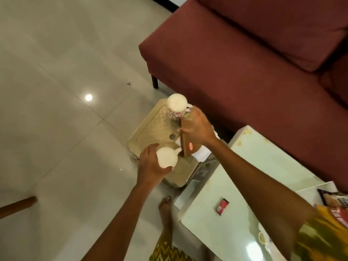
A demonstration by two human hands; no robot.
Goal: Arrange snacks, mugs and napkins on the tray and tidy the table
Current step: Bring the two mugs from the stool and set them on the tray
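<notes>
While tray (pixel 150 129) gets loaded — left hand (pixel 148 166) grips white mug (pixel 166 157) over tray's near end, right hand (pixel 199 129) holds brown snack packet (pixel 185 144) mid-tray; next, probably — set mug down clear of packet.

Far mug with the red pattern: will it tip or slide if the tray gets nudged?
It would probably slide before tipping: the red-patterned mug stands upright on the glossy tray. It is likely fragile, as it looks ceramic.

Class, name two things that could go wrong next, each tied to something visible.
The tray seems to overhang the table edge above the floor; the mug in the left hand might tip it when set down. The right hand, holding the packet, could knock the far mug.
</notes>
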